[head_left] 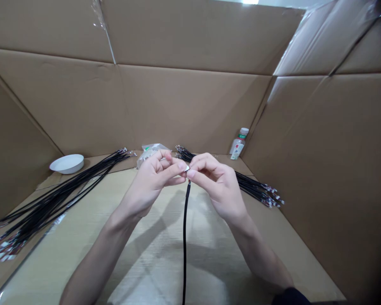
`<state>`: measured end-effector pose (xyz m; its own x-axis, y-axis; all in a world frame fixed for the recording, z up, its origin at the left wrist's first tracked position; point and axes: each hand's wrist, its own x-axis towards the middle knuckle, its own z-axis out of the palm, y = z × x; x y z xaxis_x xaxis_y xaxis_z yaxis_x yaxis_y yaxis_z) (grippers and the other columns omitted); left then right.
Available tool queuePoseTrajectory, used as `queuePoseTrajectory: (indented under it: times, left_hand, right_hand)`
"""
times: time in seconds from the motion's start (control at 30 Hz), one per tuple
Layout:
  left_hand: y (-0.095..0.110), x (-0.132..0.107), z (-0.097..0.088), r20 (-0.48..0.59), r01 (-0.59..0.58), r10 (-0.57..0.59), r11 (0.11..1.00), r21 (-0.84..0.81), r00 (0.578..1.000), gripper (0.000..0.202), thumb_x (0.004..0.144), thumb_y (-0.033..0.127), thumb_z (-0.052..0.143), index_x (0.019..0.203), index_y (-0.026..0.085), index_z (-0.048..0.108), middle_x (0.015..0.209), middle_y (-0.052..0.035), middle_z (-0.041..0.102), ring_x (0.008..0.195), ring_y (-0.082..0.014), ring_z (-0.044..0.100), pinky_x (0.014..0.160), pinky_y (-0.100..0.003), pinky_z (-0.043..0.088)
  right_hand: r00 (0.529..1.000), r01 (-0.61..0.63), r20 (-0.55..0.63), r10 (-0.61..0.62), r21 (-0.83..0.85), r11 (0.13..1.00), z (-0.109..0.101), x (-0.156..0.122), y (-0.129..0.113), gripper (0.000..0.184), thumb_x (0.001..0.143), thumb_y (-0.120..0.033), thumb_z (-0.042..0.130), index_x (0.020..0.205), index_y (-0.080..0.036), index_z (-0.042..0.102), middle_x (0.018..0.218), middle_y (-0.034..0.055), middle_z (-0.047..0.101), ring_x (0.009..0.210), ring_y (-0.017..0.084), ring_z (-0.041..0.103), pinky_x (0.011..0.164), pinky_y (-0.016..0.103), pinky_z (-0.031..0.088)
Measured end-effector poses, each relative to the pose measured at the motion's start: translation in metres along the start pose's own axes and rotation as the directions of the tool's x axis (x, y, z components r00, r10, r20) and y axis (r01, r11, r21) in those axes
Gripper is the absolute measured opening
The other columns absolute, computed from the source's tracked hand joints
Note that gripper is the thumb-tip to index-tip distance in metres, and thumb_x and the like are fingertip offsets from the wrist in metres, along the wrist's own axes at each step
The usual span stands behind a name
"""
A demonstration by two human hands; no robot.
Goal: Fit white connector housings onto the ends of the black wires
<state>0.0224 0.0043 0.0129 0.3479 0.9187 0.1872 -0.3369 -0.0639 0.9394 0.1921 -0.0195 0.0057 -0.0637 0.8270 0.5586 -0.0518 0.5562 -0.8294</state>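
Over the middle of the table my left hand [155, 178] and my right hand [220, 184] meet, fingertips almost touching. Between them is a small white connector [187, 168] at the end of a black cable [184, 237]. My left thumb and fingers pinch the connector from the left. From the right, my right thumb and forefinger close on the same end, where short coloured wires show just below. The cable hangs down toward me and runs out at the bottom edge. My fingers hide part of the connector.
Black cables with white connectors lie in one bundle [66, 186] on the left and another bundle [254, 188] behind my right hand. A white bowl [67, 164], a clear plastic bag [149, 152] and a bottle [239, 145] stand along the back. Cardboard walls [190, 106] enclose the table [139, 267].
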Motion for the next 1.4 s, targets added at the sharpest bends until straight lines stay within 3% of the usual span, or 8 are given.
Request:
queuePoseTrajectory:
  times: [0.27, 0.4, 0.5, 0.7, 0.87, 1.17, 1.4]
  left_hand:
    - [-0.001, -0.002, 0.005, -0.019, -0.021, 0.02, 0.998, -0.052, 1.0, 0.034, 0.083, 0.025, 0.086, 0.088, 0.019, 0.053, 0.084, 0.0032, 0.073, 0.076, -0.0078, 0.067, 0.075, -0.017, 0.057]
    - [0.002, -0.003, 0.005, -0.058, -0.019, 0.011, 0.99, -0.139, 0.998, 0.037, 0.081, 0.022, 0.087, 0.094, 0.02, 0.052, 0.085, 0.0027, 0.074, 0.077, -0.009, 0.069, 0.074, -0.018, 0.057]
    - [0.001, -0.002, 0.004, -0.022, 0.005, -0.009, 0.982, -0.188, 1.0, 0.036, 0.083, 0.019, 0.086, 0.098, 0.019, 0.053, 0.085, 0.0025, 0.074, 0.079, -0.0087, 0.07, 0.076, -0.017, 0.057]
    - [-0.001, -0.001, 0.004, 0.046, 0.057, -0.048, 0.974, -0.221, 0.998, 0.036, 0.085, 0.017, 0.084, 0.099, 0.018, 0.052, 0.083, 0.0039, 0.072, 0.076, -0.0067, 0.069, 0.074, -0.014, 0.058]
    - [-0.001, -0.001, 0.006, 0.074, 0.075, -0.059, 0.97, -0.23, 0.995, 0.037, 0.086, 0.016, 0.083, 0.098, 0.019, 0.048, 0.082, 0.0035, 0.073, 0.074, -0.0067, 0.07, 0.072, -0.014, 0.059]
    - [-0.005, 0.0, 0.012, 0.089, 0.108, -0.09, 0.968, -0.228, 0.992, 0.04, 0.085, 0.016, 0.083, 0.1, 0.02, 0.046, 0.08, 0.0033, 0.073, 0.072, -0.0075, 0.071, 0.073, -0.015, 0.06]
    - [-0.006, 0.0, 0.011, 0.07, 0.107, -0.093, 0.967, -0.23, 0.993, 0.041, 0.082, 0.018, 0.086, 0.097, 0.02, 0.047, 0.08, 0.003, 0.072, 0.073, -0.0081, 0.07, 0.076, -0.017, 0.06]
  right_hand:
    - [0.995, 0.08, -0.046, -0.087, -0.127, 0.989, 0.003, -0.004, -0.004, 0.014, 0.091, -0.015, 0.074, 0.079, -0.022, 0.073, 0.093, 0.0011, 0.064, 0.093, 0.016, 0.061, 0.092, 0.035, 0.046]
    - [0.999, 0.034, -0.031, -0.034, -0.012, 0.999, 0.002, -0.001, -0.002, 0.011, 0.088, -0.024, 0.081, 0.078, -0.024, 0.076, 0.09, 0.0015, 0.066, 0.093, 0.018, 0.063, 0.089, 0.035, 0.048]
    - [0.999, -0.034, 0.019, 0.033, 0.057, 0.998, -0.002, 0.002, -0.001, 0.013, 0.084, -0.031, 0.085, 0.076, -0.024, 0.077, 0.086, 0.0004, 0.066, 0.086, 0.017, 0.062, 0.084, 0.034, 0.049]
    - [0.991, -0.068, 0.119, 0.055, 0.107, 0.992, -0.013, 0.003, -0.002, 0.012, 0.084, -0.026, 0.085, 0.074, -0.024, 0.079, 0.082, -0.0011, 0.066, 0.08, 0.015, 0.06, 0.08, 0.033, 0.047]
    - [0.99, -0.073, 0.129, 0.061, 0.092, 0.993, -0.019, 0.004, -0.003, 0.012, 0.083, -0.026, 0.085, 0.073, -0.024, 0.079, 0.082, -0.0008, 0.065, 0.08, 0.015, 0.06, 0.079, 0.033, 0.047]
    - [0.958, -0.147, 0.263, 0.119, 0.089, 0.985, -0.029, 0.009, -0.007, 0.013, 0.082, -0.026, 0.086, 0.072, -0.024, 0.079, 0.081, -0.0012, 0.063, 0.078, 0.014, 0.057, 0.077, 0.032, 0.047]
    - [0.956, -0.206, 0.233, 0.18, 0.094, 0.974, -0.027, 0.009, -0.006, 0.016, 0.078, -0.031, 0.088, 0.069, -0.023, 0.079, 0.081, -0.0005, 0.063, 0.079, 0.015, 0.057, 0.076, 0.033, 0.046]
